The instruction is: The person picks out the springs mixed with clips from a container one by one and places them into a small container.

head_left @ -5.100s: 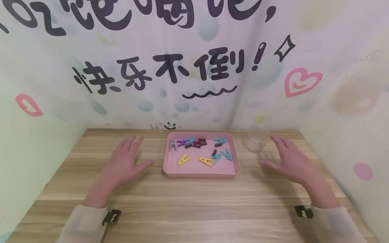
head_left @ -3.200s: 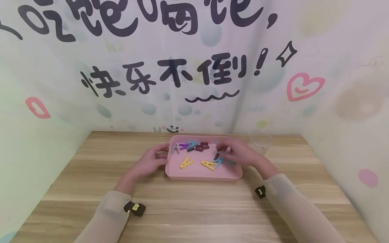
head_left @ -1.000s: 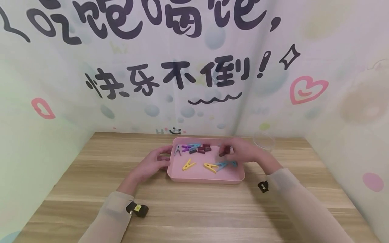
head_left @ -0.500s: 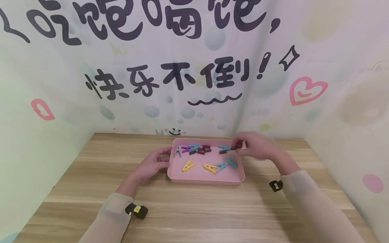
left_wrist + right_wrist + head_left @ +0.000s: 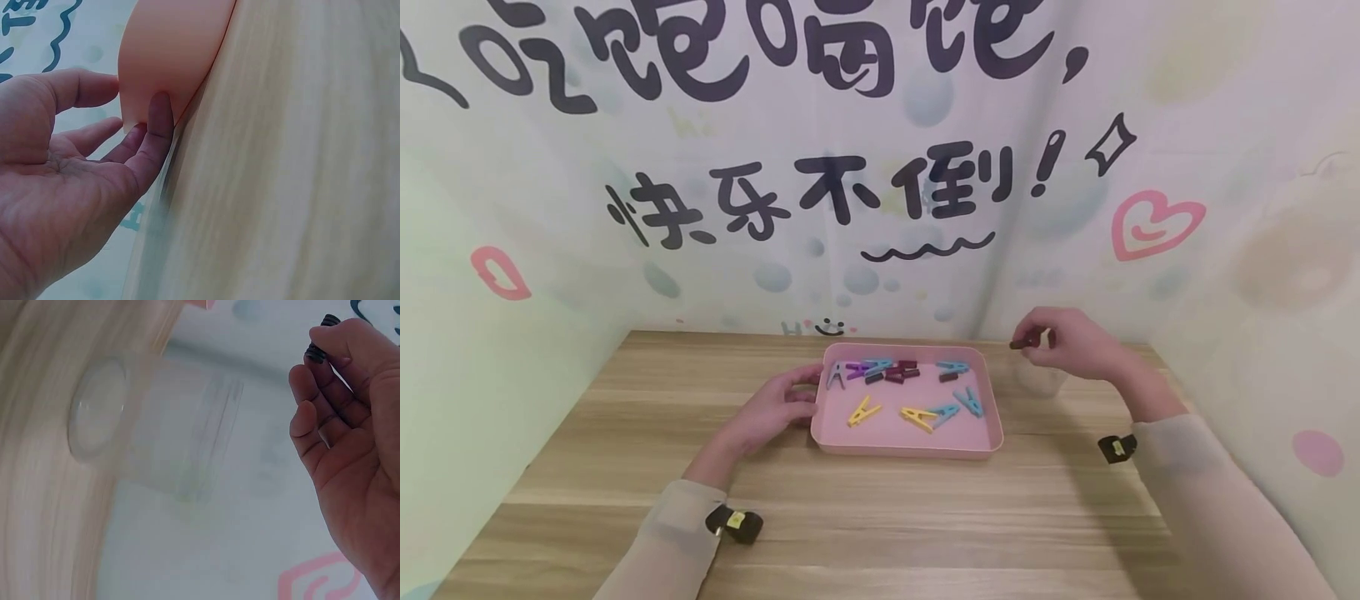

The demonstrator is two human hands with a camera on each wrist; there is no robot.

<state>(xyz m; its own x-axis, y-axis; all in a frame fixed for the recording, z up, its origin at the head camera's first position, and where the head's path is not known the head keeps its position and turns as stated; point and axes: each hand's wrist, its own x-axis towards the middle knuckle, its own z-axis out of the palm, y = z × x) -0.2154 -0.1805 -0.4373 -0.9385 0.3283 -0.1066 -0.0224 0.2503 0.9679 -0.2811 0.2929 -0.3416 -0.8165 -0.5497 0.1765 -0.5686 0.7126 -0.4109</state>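
A pink tray (image 5: 883, 435) sits on the wooden table. In it lie yellow clothespins (image 5: 864, 412), blue clothespins (image 5: 971, 403), a purple one (image 5: 855, 369), a grey one (image 5: 837, 376) and several small dark ridged cylinders (image 5: 901, 373). The left hand (image 5: 777, 406) rests its fingertips and thumb against the tray's left end; the left wrist view has the fingers on the outer wall (image 5: 175, 53). Between thumb and fingertips the right hand (image 5: 1071, 343) pinches a small dark ridged cylinder (image 5: 315, 354), raised above and beside a clear plastic cup (image 5: 165, 422). The hand partly hides the cup in the head view.
The table (image 5: 865, 525) meets a printed cloth backdrop (image 5: 775, 275) along its far edge, and cloth side walls (image 5: 1285, 333) stand left and right. A black wrist strap camera (image 5: 735, 522) sits on each sleeve.
The right hand reached into the tray's right side, took up a dark cylinder, and has moved right and up to the cup. The left hand came to the tray's left end and stays there.
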